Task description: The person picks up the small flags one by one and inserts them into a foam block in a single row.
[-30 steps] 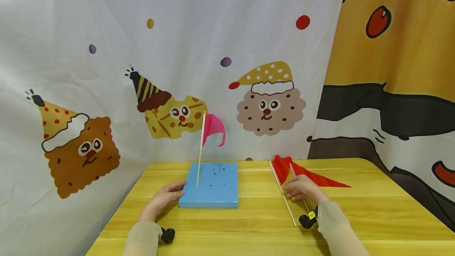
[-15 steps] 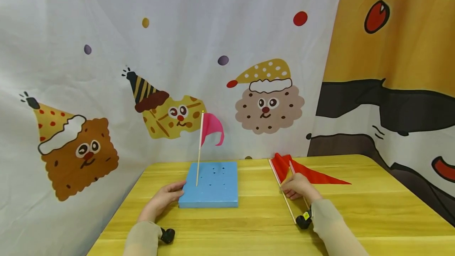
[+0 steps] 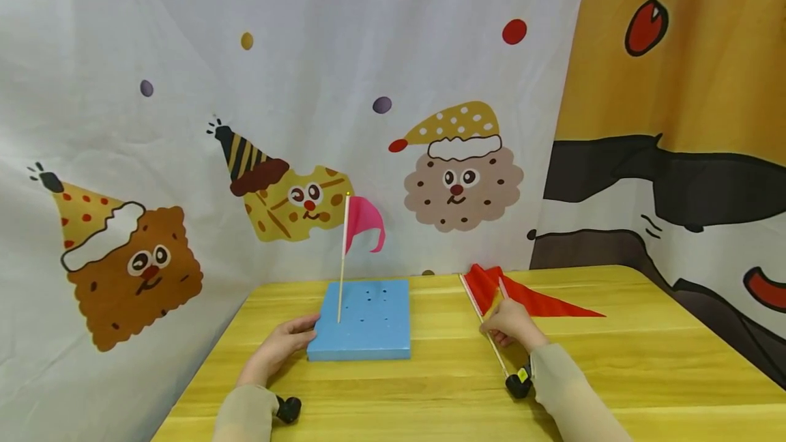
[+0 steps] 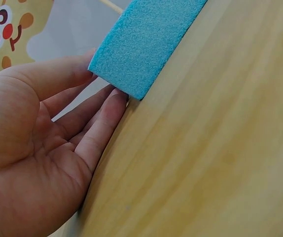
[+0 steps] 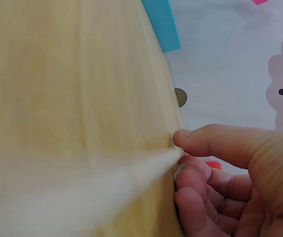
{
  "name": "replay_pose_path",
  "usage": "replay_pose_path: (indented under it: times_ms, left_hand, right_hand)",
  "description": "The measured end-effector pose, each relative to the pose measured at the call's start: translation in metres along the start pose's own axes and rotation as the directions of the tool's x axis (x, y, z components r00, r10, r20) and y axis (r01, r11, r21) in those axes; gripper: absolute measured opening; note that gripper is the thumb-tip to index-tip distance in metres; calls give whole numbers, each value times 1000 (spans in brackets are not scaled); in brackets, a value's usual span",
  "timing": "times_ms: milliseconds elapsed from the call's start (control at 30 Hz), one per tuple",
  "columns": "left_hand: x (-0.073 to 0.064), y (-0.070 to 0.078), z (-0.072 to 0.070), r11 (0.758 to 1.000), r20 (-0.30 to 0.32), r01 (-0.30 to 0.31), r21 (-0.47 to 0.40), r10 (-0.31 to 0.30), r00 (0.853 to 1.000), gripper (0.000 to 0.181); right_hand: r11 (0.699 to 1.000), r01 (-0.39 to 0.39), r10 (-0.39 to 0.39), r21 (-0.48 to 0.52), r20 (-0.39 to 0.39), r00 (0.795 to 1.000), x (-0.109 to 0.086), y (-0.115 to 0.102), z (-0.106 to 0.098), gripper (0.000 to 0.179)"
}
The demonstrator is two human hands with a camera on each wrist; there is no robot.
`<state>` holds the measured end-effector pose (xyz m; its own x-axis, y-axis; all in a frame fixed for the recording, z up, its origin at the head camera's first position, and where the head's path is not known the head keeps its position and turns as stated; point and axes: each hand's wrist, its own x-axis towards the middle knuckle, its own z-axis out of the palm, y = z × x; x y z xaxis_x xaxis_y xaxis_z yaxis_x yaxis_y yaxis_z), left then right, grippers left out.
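The left hand [image 3: 285, 343] holds the left edge of a blue foam block [image 3: 387, 333], thumb at its upper edge and fingers low against the side. Small holes dot the block's top. A pink flag [image 3: 364, 217] on a thin wooden stick stands upright in it. Further right, the right hand [image 3: 512, 322] pinches the stick of a red flag [image 3: 482, 282] between thumb and fingers. In the right wrist view, this stick [image 5: 131, 182] runs blurred toward the camera. Beside it lies a red pennant [image 3: 546, 304] on a second stick, partly hidden by the hand.
The yellow wood-grain table [image 3: 442, 387] carries the block and flags. A printed curtain [image 3: 344, 39] with cartoon biscuits hangs right behind its far edge. Each wrist bears a small black camera, such as the left one [image 3: 288, 410].
The right hand has shifted slightly left, and the pinched flag's stick has moved left a little with it. The left hand keeps its place at the block. The head view has turned slightly.
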<state>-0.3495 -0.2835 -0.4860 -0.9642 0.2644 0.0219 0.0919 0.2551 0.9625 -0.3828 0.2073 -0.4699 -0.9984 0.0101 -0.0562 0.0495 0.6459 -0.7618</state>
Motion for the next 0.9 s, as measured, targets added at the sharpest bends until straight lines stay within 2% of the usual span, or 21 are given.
replay_pose_path:
  times_ms: [267,500,733,900]
  left_hand:
    - [-1,2,2,1000,-3,-2,-6,2,1000,55]
    - [1,0,2,1000,-5,6,-22,-6,1000,56]
    - [3,-1,0,999,-8,28,-40,-28,1000,57]
    - [2,1,1,999,-1,27,-36,-27,1000,57]
  right_hand:
    - [1000,16,-15,7,-29,999,-1,-1,0,25]
    - [993,-26,28,113,-16,999,-3,-3,-4,20]
    - [971,-72,63,230,48,997,-2,1,-3,18]
    - [947,-90,52,310,126,991,1,5,-4,23]
